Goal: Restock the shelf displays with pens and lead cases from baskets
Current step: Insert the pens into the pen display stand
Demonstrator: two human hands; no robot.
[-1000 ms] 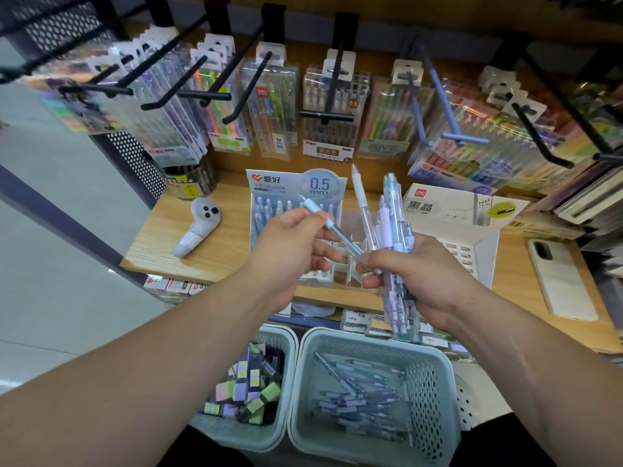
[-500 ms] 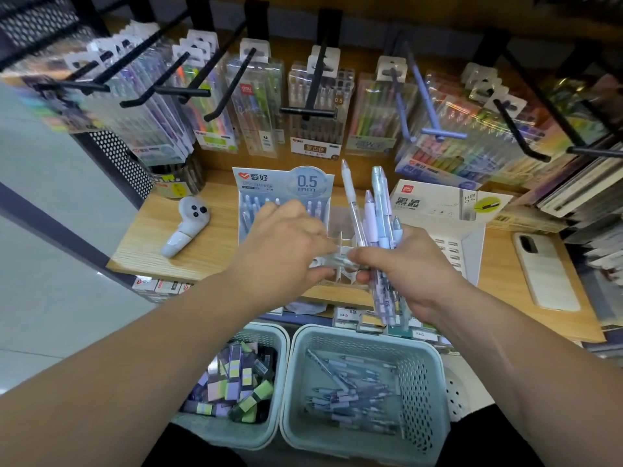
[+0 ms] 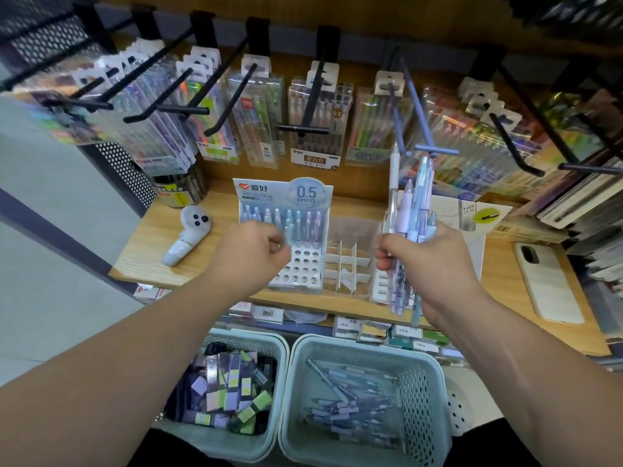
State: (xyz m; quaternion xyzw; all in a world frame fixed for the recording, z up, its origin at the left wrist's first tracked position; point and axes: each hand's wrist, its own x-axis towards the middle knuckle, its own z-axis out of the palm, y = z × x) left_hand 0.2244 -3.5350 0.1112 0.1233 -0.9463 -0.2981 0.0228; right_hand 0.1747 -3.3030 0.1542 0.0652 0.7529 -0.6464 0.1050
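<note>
My right hand grips an upright bundle of pale blue, lilac and white pens above the wooden shelf. My left hand, blurred, is at the front of the white 0.5 mm pen display, fingers curled and pinching what looks like a single pen over the display's holes. The display's back rows hold pens and its front holes are bare. Below the shelf, a left basket holds lead cases and a right basket holds loose pens.
A white handheld controller lies at the shelf's left and a white phone at its right. A clear divider tray and an HB lead box stand between the hands. Black hooks with pen packs jut out overhead.
My left hand pulled one pen out of the bundle and carried it left to the 0.5 mm display. My right hand stayed put with the bundle.
</note>
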